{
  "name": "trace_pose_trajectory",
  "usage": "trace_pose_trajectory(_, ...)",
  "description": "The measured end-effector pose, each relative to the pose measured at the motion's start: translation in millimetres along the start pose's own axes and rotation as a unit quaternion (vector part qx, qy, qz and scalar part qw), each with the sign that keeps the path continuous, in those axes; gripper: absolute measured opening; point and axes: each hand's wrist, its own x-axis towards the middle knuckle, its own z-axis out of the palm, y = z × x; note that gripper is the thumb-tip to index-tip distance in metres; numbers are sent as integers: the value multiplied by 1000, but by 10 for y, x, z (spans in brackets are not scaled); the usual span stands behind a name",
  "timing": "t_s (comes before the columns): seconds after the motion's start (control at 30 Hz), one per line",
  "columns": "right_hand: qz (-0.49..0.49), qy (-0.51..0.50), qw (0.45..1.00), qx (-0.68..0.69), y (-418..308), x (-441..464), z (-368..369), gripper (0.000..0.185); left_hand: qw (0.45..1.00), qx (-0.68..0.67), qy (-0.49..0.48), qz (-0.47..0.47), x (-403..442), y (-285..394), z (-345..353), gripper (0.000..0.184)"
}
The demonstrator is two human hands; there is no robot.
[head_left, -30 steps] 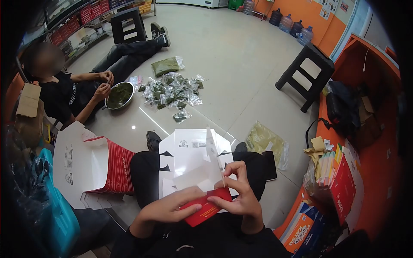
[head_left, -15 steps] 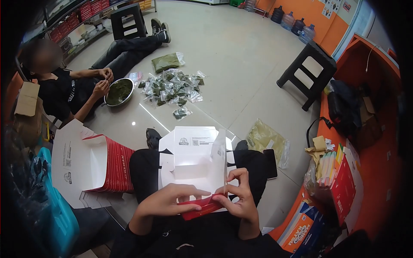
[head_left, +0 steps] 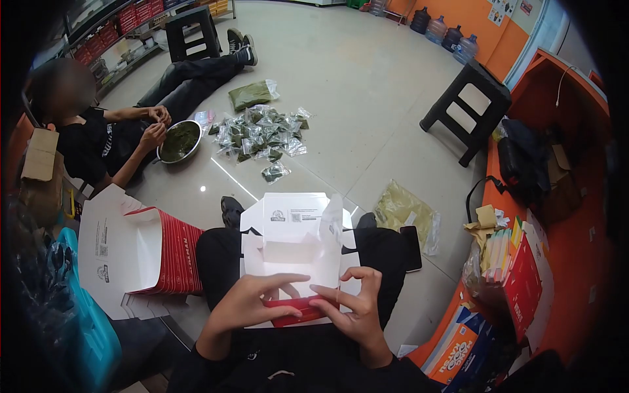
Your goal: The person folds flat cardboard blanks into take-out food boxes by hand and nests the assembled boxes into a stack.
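Observation:
A partly folded cardboard box, white inside and red outside, lies across my lap with its printed flap pointing away from me. My left hand pinches the red near wall from the left, thumb outside and fingers reaching over the inside. From the right, my right hand grips the same wall close to its corner, thumb on the red face. The box's right side panel stands up beside that hand. To my left sits a stack of nested red and white boxes with their flaps spread.
A person sits at left, hands above a metal bowl of green stuff. Small filled plastic packets are heaped on the floor. A phone lies by my right knee, a black stool stands beyond, and a teal crate is at left.
Both hands have shifted slightly left along the red wall, and my right hand's fingers have moved over its top edge. The right side panel leans a little differently.

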Motion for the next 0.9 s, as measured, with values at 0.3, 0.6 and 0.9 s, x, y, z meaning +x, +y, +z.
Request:
trace_pose_trajectory(0.3, -2, -47, 999, -18, -31, -57, -8, 37, 996, 38, 79, 26, -54, -3, 97, 54)
trace_pose_trajectory(0.6, 70, -187, 980, -27, -6, -165, -51, 57, 978, 74, 195, 33, -81, -14, 106, 58)
trace_pose_trajectory(0.9, 23, -77, 994, 70, 529, -334, -62, 50, 814, -519, 260, 20, -229, -673, 75, 72)
